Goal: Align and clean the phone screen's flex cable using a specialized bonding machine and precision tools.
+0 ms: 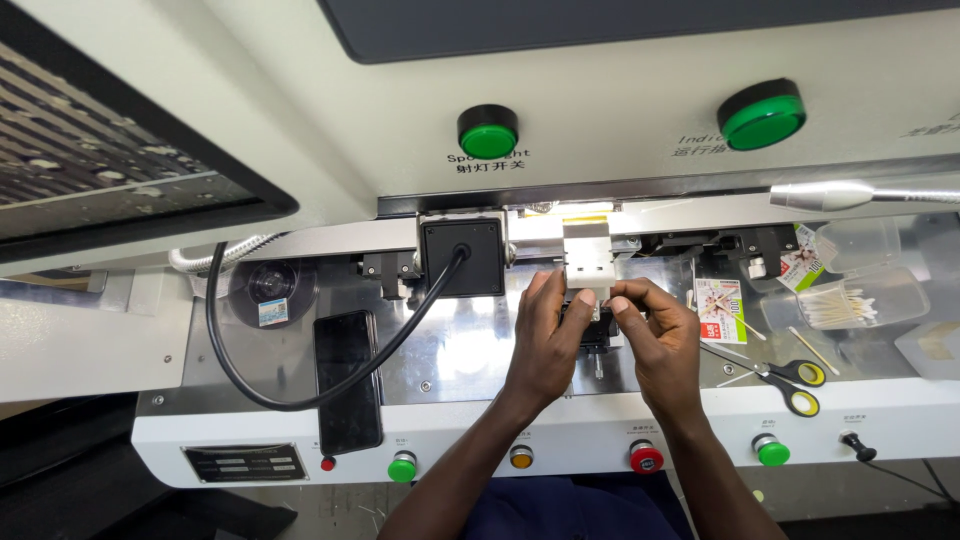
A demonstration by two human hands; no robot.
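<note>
Fingers of both hands meet over a small dark fixture block [597, 328] at the middle of the machine's shiny metal surface [460, 350]. The left hand [545, 345] comes up from below, its fingers [552, 292] curled over the block's left side and top, pinching it. The right hand [665, 340] mirrors it, with bent fingers [628, 295] pressed on the block's right edge. Both sets of fingers are clenched on the block, which sits between them, mostly hidden by them.

Just above the fingertips a white bracket [588, 255] hangs from the lit slot of the machine. Left of the fingers, near them, stands a black square box [461, 256] with a thick black cable [300, 390] that loops down and away. Farther left of the fingers a dark phone [346, 380] lies flat on the surface.

Right of the fingers, near the right hand, lie a small printed packet [720, 310] and scissors [785, 378] with yellow and black handles. Beyond them, well apart from the fingers, a clear tub of cotton swabs [845, 305] rests on its side.

Below the wrists, the machine's white front panel [560, 425] carries a row of green, yellow and red buttons [645, 458].
</note>
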